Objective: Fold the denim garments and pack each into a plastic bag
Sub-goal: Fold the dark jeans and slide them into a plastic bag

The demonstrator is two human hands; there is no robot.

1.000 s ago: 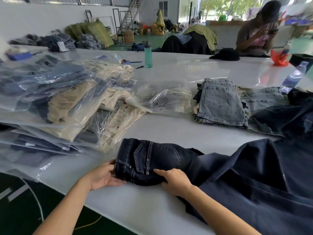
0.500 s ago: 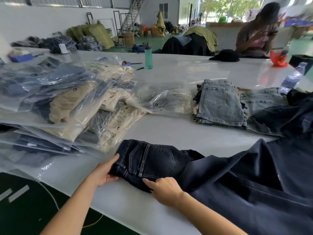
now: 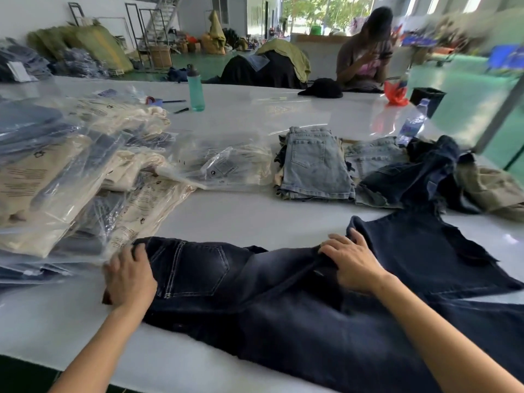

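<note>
Nearest the bench (image 3: 255, 219) edge, a pair of dark blue denim jeans (image 3: 255, 293) lies spread flat across the white surface, waistband leftward, legs running off right. Left hand (image 3: 129, 279) rests on the waistband with fingers curled over its edge; right hand (image 3: 350, 263) presses a raised fold near the crotch, fingers bent into the cloth. Denim like this is likely heavy, limp and non-slippery, so it should hold a crease; taking it at waistband and leg hem seems best. Left of the jeans, a heap of clear plastic bags of packed garments (image 3: 71, 177) touches the waistband and crowds the folding space. Beyond the jeans sit a stack of light blue denim shorts (image 3: 314, 163), loose dark garments (image 3: 419, 171), then a teal water bottle (image 3: 195, 89) and a seated person (image 3: 365, 52).
</note>
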